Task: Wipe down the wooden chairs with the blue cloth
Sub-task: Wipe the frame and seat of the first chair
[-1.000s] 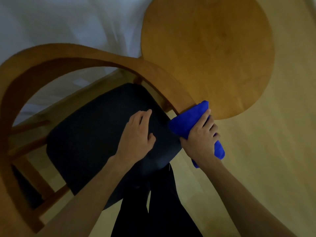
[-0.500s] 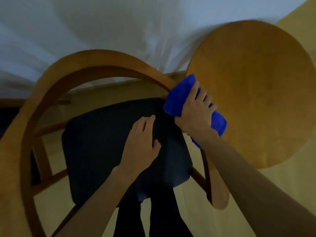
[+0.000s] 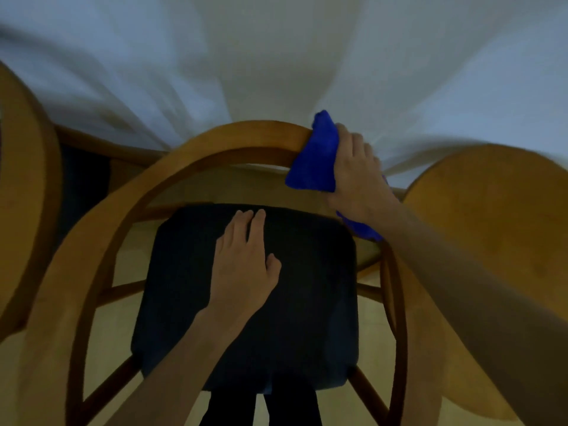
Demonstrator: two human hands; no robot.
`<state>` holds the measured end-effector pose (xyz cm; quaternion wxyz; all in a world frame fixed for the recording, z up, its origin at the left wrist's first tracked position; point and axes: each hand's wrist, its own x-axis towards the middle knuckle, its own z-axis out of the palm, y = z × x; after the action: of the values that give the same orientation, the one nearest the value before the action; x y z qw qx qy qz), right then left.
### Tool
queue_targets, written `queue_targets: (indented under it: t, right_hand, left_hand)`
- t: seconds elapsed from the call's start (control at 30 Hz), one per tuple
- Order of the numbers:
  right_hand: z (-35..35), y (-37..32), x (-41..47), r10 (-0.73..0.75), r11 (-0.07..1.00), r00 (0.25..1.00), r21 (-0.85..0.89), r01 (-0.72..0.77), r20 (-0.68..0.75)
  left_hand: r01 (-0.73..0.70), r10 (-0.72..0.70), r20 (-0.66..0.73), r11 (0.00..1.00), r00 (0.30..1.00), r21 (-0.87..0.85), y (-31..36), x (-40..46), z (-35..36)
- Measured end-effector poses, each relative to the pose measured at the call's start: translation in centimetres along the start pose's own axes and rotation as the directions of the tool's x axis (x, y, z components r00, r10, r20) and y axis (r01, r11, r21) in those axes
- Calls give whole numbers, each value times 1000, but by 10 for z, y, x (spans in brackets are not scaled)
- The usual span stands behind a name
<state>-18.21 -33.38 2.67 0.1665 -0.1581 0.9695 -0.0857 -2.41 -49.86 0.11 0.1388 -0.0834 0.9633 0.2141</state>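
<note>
bracing flat on the dark seat (image 3: 246, 302), fingers straight, the left hand (image 3: 242, 269) should steady the chair (image 3: 190, 149) while the right hand (image 3: 356, 176), wrapped round the cloth (image 3: 316, 158), presses along the top rail. a second chair (image 3: 27, 195) at left, white drape (image 3: 276, 72) behind and round table (image 3: 491, 226) at right crowd the sweep.

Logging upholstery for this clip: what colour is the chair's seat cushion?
Very dark, navy to black; the seat cushion shows best in the head view, under the left hand.
</note>
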Motion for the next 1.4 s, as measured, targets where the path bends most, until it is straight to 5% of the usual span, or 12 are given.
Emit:
queue_targets:
  t: [0.2,0.37,0.73,0.93,1.4]
  right_hand:
    - [-22,-89,47,-310,854,948,-419,309,67]
    - [-10,-156,66,-418,708,895,-560,430,159]
    - [52,-268,65,-620,466,662,-481,743,421]
    - [66,-289,53,-654,410,612,-472,780,444]
    - [108,-366,-51,-725,157,387,-411,898,569]
  left_hand:
    - [44,-46,-55,998,997,-37,-31,-19,-14]
    - [109,-116,-105,992,988,-71,-63,-35,-26]
    - [281,-314,-127,933,941,-226,-128,-118,-26]
    - [438,-485,-415,874,770,-209,-150,-172,-37]
    - [583,-607,-245,795,756,-169,-210,-237,-46]
